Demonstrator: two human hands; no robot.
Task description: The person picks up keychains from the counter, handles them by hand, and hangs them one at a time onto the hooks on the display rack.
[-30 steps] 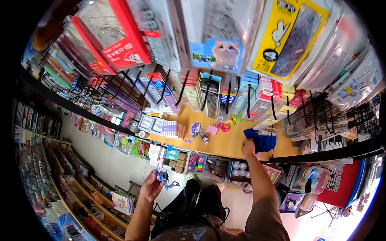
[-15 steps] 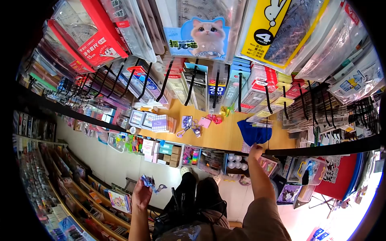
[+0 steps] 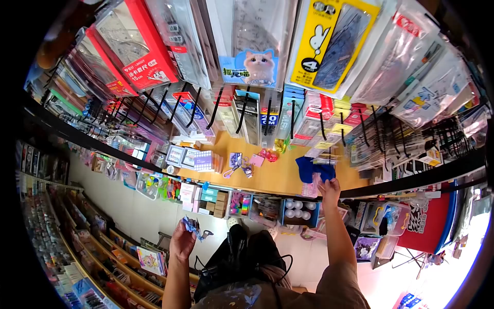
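Our left hand [image 3: 182,241] pinches a small crumpled blue-and-white item [image 3: 191,225]. At right, our right hand [image 3: 330,192] touches dark-blue cloth [image 3: 306,170] on the light wooden shelf [image 3: 280,178]; we cannot tell whether its fingers grip.

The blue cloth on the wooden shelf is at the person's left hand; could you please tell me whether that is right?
Not quite: the head view shows the blue cloth on the wooden shelf at the person's right hand, not the left hand.
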